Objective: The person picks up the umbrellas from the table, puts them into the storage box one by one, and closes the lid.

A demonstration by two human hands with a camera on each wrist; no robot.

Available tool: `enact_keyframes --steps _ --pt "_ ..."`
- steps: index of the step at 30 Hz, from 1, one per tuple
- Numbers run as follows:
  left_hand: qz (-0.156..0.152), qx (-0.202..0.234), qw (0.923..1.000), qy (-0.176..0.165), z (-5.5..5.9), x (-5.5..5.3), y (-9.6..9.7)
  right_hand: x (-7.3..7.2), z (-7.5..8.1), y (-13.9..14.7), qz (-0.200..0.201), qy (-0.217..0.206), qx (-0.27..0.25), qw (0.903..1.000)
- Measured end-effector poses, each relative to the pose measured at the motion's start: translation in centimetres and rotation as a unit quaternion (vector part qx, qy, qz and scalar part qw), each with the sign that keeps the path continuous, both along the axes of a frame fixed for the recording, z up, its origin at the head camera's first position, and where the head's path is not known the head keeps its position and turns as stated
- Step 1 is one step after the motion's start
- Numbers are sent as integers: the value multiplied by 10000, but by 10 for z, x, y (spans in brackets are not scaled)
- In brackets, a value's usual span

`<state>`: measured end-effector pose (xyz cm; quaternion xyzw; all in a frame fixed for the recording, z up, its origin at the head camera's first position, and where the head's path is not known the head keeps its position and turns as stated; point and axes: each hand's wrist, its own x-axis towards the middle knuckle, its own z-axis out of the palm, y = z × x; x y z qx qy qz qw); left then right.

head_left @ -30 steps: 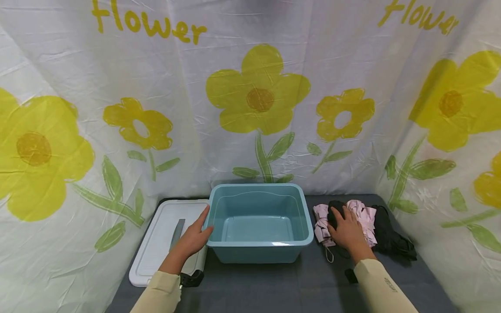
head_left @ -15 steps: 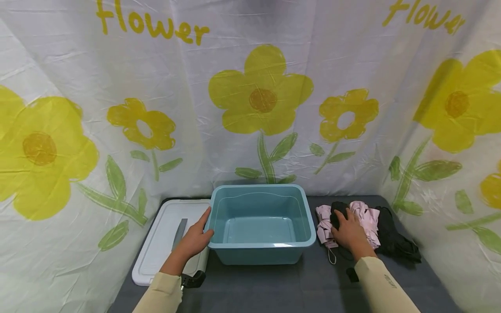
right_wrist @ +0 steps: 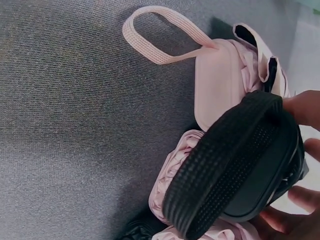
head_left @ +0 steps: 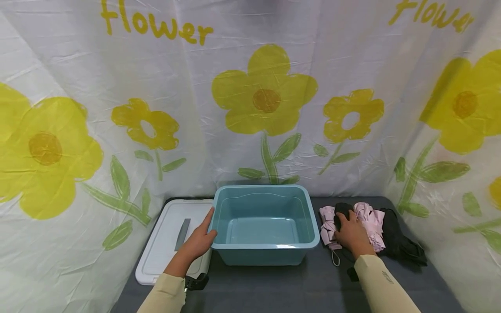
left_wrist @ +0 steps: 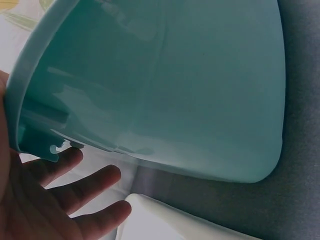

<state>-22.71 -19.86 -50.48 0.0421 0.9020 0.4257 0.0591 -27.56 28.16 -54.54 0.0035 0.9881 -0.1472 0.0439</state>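
My left hand rests at the left rim of a light blue plastic bin, its fingers fairly straight. The left wrist view shows those fingers spread beside the bin's wall. On the right, my right hand grips a black folded umbrella, whose strap loops toward the right wrist camera. A pink folded umbrella lies to its left, and another pink umbrella to its right. Farthest right is a second black folded umbrella. My right hand partly hides the gripped umbrella in the head view.
Left of the bin is a white flat-topped container with a grey strip on top. The dark grey table runs up to a white curtain with yellow flowers, which also hangs at both sides.
The head view has turned slightly, so the whole scene sits a little farther right. Both hands keep nearly the same places at the bin and the black umbrella.
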Motion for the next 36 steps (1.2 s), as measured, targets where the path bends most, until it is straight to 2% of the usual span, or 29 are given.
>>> enact_keyframes --steps 5,10,21,28,36 --pt "-132 49 9999 -8 0 1 0 -2 4 -2 10 -214 207 9996" --pt "-146 158 9997 -108 0 2 0 -4 8 -2 48 -341 95 9994" --pt "-53 959 9948 -345 -3 2 -1 -10 16 0 286 -429 -135 9986" --pt "-6 1094 9933 -371 -9 1 0 -10 17 -1 145 -510 -186 9984" --pt "-8 1117 9934 -273 -11 0 -2 -11 14 -2 155 -290 -244 9992"
